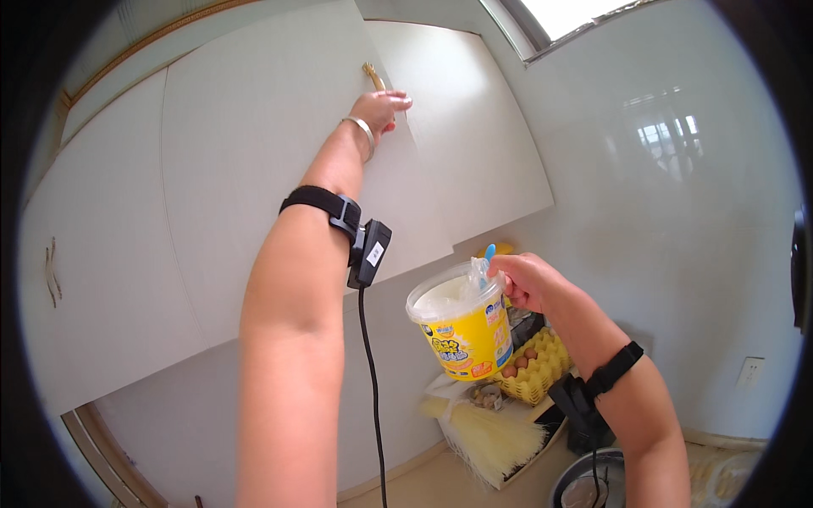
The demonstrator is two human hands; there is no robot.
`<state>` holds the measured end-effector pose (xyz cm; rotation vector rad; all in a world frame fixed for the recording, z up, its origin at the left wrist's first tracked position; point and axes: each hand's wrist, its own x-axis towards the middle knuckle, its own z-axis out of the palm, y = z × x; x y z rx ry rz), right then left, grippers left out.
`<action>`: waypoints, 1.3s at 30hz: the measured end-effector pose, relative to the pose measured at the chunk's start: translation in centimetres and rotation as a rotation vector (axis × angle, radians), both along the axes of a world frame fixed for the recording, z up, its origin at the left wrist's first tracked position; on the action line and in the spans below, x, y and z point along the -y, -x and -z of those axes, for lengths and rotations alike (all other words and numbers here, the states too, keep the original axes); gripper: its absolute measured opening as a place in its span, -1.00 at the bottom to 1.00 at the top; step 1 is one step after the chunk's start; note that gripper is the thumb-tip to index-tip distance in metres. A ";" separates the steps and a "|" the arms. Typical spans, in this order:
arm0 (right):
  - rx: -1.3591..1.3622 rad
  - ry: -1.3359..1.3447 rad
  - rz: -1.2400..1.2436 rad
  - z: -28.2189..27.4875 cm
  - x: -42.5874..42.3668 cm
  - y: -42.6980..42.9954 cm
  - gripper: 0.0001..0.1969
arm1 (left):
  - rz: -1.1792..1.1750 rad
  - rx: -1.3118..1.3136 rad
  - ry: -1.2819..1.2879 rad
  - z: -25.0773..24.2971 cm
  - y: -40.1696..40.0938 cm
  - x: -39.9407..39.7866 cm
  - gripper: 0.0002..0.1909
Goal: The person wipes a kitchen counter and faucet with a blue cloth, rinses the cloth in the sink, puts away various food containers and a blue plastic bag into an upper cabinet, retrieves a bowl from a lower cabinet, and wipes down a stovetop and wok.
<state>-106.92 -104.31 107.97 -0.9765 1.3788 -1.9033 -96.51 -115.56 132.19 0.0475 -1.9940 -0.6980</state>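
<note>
My left hand [377,113], with a bracelet at its wrist, is up at a white wall cabinet door [273,152]. Its fingers are curled on the gold-coloured door handle [373,76], whose upper end shows above the hand. This door's edge stands slightly proud of the neighbouring door [463,133]. Lower and to the right, my right hand [524,279] grips the rim of a yellow plastic tub [467,343] bearing printed writing. A blue handle [490,251] and some clear plastic film [475,279] stick up by the thumb. White shows inside the tub; its contents are unclear.
Behind the tub, a yellow egg tray [540,365] holds several brown eggs. Dry pale noodle-like strands [489,432] lie in front of it, beside a small bowl [488,397]. A round basin [562,486] sits below my right forearm. Black cables [369,355] hang from both arm-worn devices.
</note>
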 end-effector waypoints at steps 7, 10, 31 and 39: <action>-0.073 0.009 -0.095 -0.4 3.0 0.6 -0.91 | 0.114 -0.048 0.032 -0.8 -1.1 -1.4 -0.80; -0.181 0.063 -0.205 0.1 4.3 0.6 -0.52 | 0.104 -0.047 0.041 -0.4 -0.5 -0.5 -0.75; -0.280 0.138 -0.434 -3.1 0.9 -1.4 -0.64 | -0.723 -0.053 0.761 20.7 -12.5 0.1 -0.45; -0.182 0.209 -0.615 -0.9 0.0 -4.2 -0.55 | -1.066 -0.295 0.992 22.4 -12.8 3.1 -0.37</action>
